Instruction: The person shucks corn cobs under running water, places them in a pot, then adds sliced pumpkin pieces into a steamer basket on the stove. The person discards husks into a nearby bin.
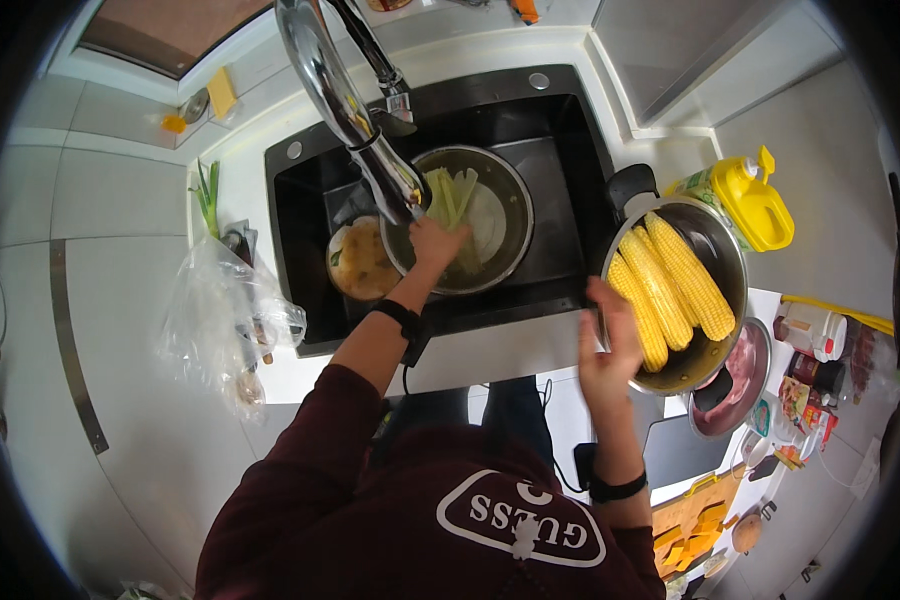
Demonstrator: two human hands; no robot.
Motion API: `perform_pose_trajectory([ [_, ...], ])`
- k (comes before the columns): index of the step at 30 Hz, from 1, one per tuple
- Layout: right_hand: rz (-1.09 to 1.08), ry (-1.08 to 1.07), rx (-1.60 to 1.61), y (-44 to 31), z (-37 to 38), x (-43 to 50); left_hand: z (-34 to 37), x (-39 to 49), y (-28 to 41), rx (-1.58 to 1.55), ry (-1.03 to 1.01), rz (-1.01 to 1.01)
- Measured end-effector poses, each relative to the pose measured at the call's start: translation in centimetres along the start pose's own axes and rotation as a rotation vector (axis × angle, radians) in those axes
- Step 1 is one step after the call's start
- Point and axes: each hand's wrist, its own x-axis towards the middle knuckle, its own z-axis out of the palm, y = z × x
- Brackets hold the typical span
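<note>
My left hand [436, 244] reaches into a round metal basin [523, 247] in the black sink [555, 195]. Its fingers are around a bunch of pale green strips [454, 196], probably corn husks, which stick out on both sides of the hand. Water appears to lie in the basin. At the left rim of a metal pot [739, 247], my right hand [611, 341] is slightly blurred, fingers apart and holding nothing. Several peeled corn cobs [656, 285] lie in that pot, which stands to the right of the sink.
A chrome faucet [390, 172] arches over the basin. Beside the basin sits a bowl of brownish contents [364, 262]. A plastic bag [217, 315] and green onion [208, 199] lie left; a yellow jug [757, 206], a meat bowl [757, 390] and cut pumpkin [697, 536] stand right.
</note>
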Motion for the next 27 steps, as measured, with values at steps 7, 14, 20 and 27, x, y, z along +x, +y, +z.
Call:
perform_pose_trajectory([
  [7, 0.486, -0.232, 0.265, 2.0, 12.2, -0.5, 2.0, 3.7, 0.0, 0.063, -0.21, -0.398],
  [14, 0.807, -0.253, 0.359, 7.8, 19.7, 0.9, 3.5, 4.3, -2.7, -0.002, -0.226, -0.327],
  [20, 0.936, -0.218, 0.316, 8.4, 21.2, 0.4, 6.5, 5.5, -5.3, 0.08, -0.134, -0.136],
  [27, 0.738, -0.215, 0.204, 6.3, 21.0, 0.7, 3.5, 5.6, -7.0, 0.011, -0.048, -0.057],
])
